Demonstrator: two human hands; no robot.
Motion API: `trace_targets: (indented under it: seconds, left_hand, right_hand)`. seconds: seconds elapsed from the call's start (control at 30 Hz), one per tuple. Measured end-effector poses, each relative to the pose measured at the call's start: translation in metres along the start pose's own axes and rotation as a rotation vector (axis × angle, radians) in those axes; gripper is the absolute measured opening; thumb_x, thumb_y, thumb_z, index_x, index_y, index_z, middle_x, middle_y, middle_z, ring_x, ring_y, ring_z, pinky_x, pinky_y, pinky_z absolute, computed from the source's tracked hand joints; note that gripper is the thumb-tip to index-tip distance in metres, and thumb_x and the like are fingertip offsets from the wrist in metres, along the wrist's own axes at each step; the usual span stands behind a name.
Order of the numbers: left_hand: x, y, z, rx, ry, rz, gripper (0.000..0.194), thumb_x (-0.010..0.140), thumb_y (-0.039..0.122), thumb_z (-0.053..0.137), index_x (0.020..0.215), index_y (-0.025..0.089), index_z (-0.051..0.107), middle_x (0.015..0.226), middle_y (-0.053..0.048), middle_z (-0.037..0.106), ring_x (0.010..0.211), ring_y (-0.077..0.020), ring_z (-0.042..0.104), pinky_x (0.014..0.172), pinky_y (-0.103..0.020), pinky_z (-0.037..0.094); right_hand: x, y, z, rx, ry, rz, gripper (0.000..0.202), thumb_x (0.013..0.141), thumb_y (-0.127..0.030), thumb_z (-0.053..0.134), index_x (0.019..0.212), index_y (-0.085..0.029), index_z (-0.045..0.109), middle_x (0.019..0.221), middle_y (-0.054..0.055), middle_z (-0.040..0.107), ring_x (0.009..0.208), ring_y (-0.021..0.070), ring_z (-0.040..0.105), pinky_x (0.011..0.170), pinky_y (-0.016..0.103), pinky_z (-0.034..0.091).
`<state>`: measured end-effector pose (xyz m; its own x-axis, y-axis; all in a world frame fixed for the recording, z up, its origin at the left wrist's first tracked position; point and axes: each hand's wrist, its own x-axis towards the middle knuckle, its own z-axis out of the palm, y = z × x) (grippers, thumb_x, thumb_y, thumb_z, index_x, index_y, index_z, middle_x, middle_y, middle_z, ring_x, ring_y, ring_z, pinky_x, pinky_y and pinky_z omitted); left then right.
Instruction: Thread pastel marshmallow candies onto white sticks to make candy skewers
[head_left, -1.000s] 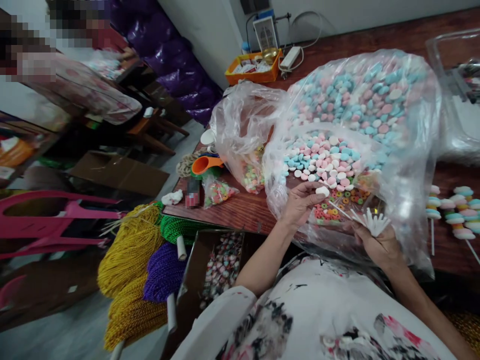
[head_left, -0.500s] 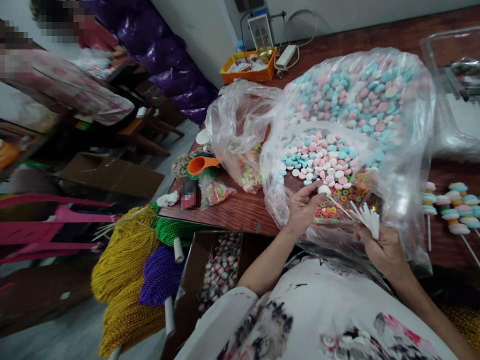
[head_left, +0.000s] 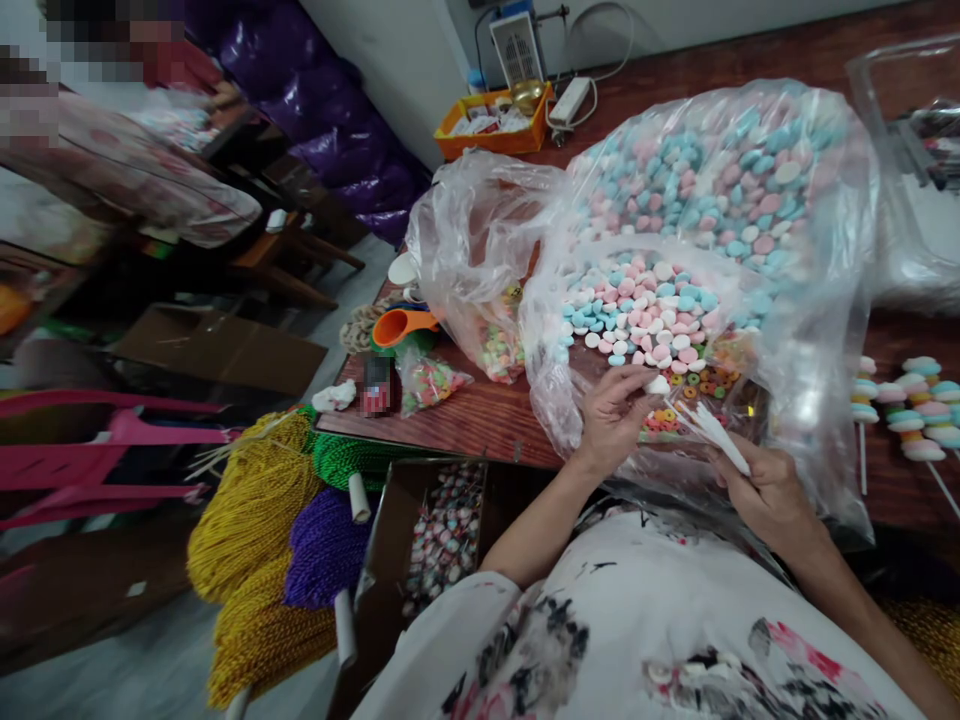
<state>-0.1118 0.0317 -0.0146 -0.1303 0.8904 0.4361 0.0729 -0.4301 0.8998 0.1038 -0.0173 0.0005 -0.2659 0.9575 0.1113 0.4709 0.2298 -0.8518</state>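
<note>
My left hand (head_left: 616,412) pinches a white dome-shaped piece (head_left: 658,386) between thumb and fingertips. A bundle of thin white sticks (head_left: 718,436) is gripped in my right hand (head_left: 772,490), its ends pointing left toward that piece. One stick reaches close to the white piece; whether it enters it I cannot tell. Beyond my hands, loose pink, blue and white pieces (head_left: 652,310) spill from a large clear plastic bag (head_left: 847,230). Small coloured rings (head_left: 697,385) lie just behind the sticks. At the right, sticks threaded with stacked pieces (head_left: 924,400) rest on the table.
Small bags of coloured rings (head_left: 431,383) and an orange scoop (head_left: 401,325) lie on the left of the table (head_left: 502,425). An orange tray (head_left: 491,135) stands at the back. Below left are a box of small pieces (head_left: 446,540) and yellow cord bundles (head_left: 255,510). People sit far left.
The stick bundle has tipped over to the left, from fanned upward to nearly flat. My left hand, with the white piece, has shifted slightly right.
</note>
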Motion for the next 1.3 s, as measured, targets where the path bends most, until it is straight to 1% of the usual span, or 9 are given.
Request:
trace_targets:
  seconds: [0.13,0.2,0.4,0.6,0.8,0.9,1.0,1.17,1.3]
  left_hand:
    - [-0.005,-0.002,-0.001,0.197,-0.067,0.207,0.024,0.093,0.020,0.069,0.116,0.024,0.076,0.110,-0.009,0.076,0.101,-0.0165,0.073,0.089,-0.031,0.060]
    - [-0.008,-0.002,0.000,0.254,-0.083,0.242,0.022,0.094,0.021,0.066,0.114,0.022,0.076,0.108,-0.010,0.077,0.099,-0.0170,0.073,0.087,-0.032,0.061]
    - [-0.006,0.005,0.004,0.305,-0.094,0.190,0.020,0.097,0.022,0.060,0.107,0.022,0.077,0.103,-0.009,0.078,0.096,-0.0170,0.074,0.085,-0.033,0.062]
    - [0.002,0.016,0.018,0.240,-0.017,0.164,0.017,0.096,0.023,0.064,0.106,0.024,0.078,0.103,-0.007,0.079,0.095,-0.0166,0.074,0.087,-0.032,0.062]
    - [0.007,0.020,0.025,0.191,-0.063,0.152,0.023,0.094,0.026,0.068,0.116,0.023,0.076,0.108,-0.009,0.076,0.100,-0.0173,0.073,0.090,-0.032,0.060]
    - [0.014,0.019,0.025,0.126,-0.137,0.098,0.033,0.090,0.029,0.074,0.122,0.024,0.074,0.112,-0.009,0.074,0.099,-0.0165,0.071,0.086,-0.029,0.059]
    - [0.017,0.017,0.026,0.098,-0.191,0.059,0.026,0.090,0.032,0.074,0.115,0.023,0.077,0.110,-0.009,0.077,0.101,-0.0182,0.073,0.090,-0.032,0.060]
    - [-0.005,0.016,0.038,0.095,-0.143,0.039,0.030,0.093,0.031,0.071,0.121,0.023,0.074,0.118,-0.010,0.078,0.108,-0.0207,0.074,0.098,-0.035,0.060]
    - [-0.037,0.020,0.055,0.042,-0.254,0.066,0.032,0.100,0.030,0.059,0.128,0.019,0.070,0.123,-0.013,0.076,0.113,-0.0205,0.073,0.100,-0.035,0.060]
  right_hand:
    - [-0.007,0.005,0.009,0.074,0.078,0.074,0.023,0.097,-0.032,0.057,0.100,-0.021,0.077,0.056,-0.004,0.051,0.048,0.0107,0.045,0.048,0.023,0.037]
    - [-0.012,0.008,0.016,0.169,0.128,0.115,0.025,0.097,-0.033,0.059,0.109,-0.021,0.077,0.058,-0.004,0.053,0.050,0.0107,0.046,0.049,0.023,0.038]
    - [-0.015,0.008,0.036,0.383,0.240,0.175,0.024,0.094,-0.036,0.065,0.105,-0.020,0.078,0.057,-0.004,0.052,0.050,0.0105,0.045,0.049,0.025,0.039]
    - [-0.009,0.002,0.050,0.526,0.303,0.161,0.023,0.093,-0.035,0.064,0.106,-0.021,0.076,0.055,-0.005,0.052,0.046,0.0106,0.044,0.046,0.025,0.037]
    - [-0.002,-0.002,0.039,0.521,0.435,0.165,0.018,0.090,-0.032,0.066,0.101,-0.020,0.074,0.054,-0.006,0.051,0.045,0.0101,0.044,0.045,0.025,0.035]
    - [-0.002,0.001,0.033,0.495,0.422,0.151,0.017,0.090,-0.031,0.066,0.101,-0.020,0.074,0.055,-0.005,0.052,0.046,0.0098,0.044,0.045,0.025,0.035]
    - [-0.004,0.004,0.033,0.501,0.415,0.136,0.018,0.092,-0.032,0.065,0.102,-0.020,0.073,0.055,-0.006,0.052,0.046,0.0100,0.045,0.046,0.025,0.036]
    - [-0.010,0.004,0.035,0.516,0.420,0.142,0.017,0.093,-0.031,0.065,0.101,-0.019,0.073,0.055,-0.006,0.052,0.046,0.0094,0.045,0.046,0.024,0.037]
    - [-0.015,0.010,0.033,0.442,0.470,0.179,0.015,0.087,-0.030,0.067,0.093,-0.018,0.075,0.057,-0.003,0.059,0.048,0.0122,0.051,0.048,0.027,0.043]
